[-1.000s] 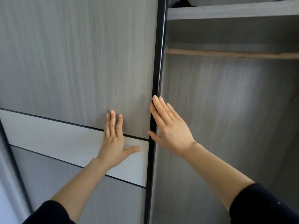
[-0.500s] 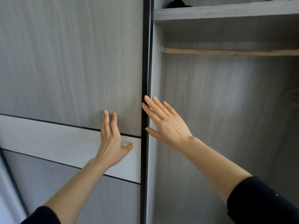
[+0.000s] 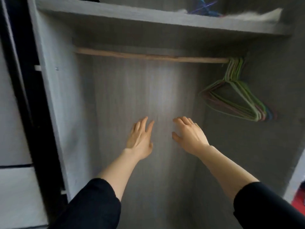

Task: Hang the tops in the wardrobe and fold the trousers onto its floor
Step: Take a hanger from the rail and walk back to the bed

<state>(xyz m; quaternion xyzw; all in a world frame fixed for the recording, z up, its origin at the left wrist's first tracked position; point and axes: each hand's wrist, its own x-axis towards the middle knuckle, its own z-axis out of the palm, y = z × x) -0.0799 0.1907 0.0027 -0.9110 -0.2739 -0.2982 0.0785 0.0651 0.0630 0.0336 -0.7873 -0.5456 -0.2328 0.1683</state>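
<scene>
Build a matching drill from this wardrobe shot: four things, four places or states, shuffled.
Things
1. rail
2. hangers
3. sliding door
4. left hand

Places or states
a. bunched at the right end of the rail
b. at the far left of the view
c. bare along most of its length, under the shelf
d. open, fingers spread, holding nothing

Pairs: 1-c, 2-a, 3-b, 4-d
</scene>
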